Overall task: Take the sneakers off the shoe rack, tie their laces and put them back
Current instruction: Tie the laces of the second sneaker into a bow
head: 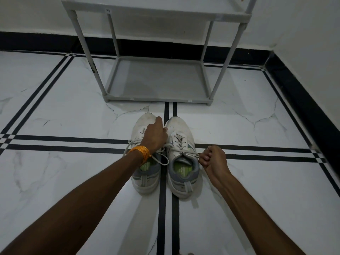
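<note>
Two white sneakers stand side by side on the marble floor (pixel 55 111), toes pointing at the far grey shoe rack (pixel 156 80), whose bottom shelf holds nothing. The left sneaker (pixel 145 172) and the right sneaker (pixel 182 162) both show green insoles and grey heels. The left hand (pixel 155 138), an orange thread band (pixel 139 151) at its wrist, reaches across the left sneaker with its fingers closed on a white lace (pixel 170 145) of the right sneaker. The right hand (pixel 213 159) sits just right of that shoe, fingers clenched on the other lace end, pulling it taut.
</note>
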Motion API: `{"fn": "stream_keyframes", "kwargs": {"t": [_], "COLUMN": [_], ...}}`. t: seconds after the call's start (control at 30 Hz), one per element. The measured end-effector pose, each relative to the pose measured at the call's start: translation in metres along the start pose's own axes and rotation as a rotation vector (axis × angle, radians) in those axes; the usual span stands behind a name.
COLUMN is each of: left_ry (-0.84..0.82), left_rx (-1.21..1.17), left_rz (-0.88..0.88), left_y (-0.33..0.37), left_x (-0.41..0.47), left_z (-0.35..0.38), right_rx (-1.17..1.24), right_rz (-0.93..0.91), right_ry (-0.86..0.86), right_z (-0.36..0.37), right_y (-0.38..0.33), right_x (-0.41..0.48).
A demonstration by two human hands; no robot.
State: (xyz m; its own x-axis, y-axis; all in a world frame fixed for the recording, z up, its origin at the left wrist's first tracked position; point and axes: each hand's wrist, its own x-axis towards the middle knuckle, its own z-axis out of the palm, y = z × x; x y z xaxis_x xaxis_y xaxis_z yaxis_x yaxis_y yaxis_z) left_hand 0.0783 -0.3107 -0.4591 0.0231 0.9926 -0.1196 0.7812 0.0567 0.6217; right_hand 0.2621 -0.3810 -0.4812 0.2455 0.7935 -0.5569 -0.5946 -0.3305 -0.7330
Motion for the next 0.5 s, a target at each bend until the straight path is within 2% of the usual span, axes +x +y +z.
{"fn": "stream_keyframes", "kwargs": {"t": [0.3, 0.43, 0.5], "left_ry": [0.018, 0.034, 0.014], "left_rx": [-0.035, -0.026, -0.115], "left_rz": [-0.017, 0.082, 0.125], "left_y": [-0.002, -0.002, 0.0], "left_x": [-0.001, -0.007, -0.014], "left_z": [0.0, 0.001, -0.004], "right_rx": [-0.046, -0.106, -0.121], "right_rz": [-0.009, -0.047, -0.056], "right_ry": [0.043, 0.001, -0.043], "right_z": [0.004, 0.006, 0.004], "right_y": [0.001, -0.001, -0.005], "right_x": [-0.003, -0.004, -0.008]}}
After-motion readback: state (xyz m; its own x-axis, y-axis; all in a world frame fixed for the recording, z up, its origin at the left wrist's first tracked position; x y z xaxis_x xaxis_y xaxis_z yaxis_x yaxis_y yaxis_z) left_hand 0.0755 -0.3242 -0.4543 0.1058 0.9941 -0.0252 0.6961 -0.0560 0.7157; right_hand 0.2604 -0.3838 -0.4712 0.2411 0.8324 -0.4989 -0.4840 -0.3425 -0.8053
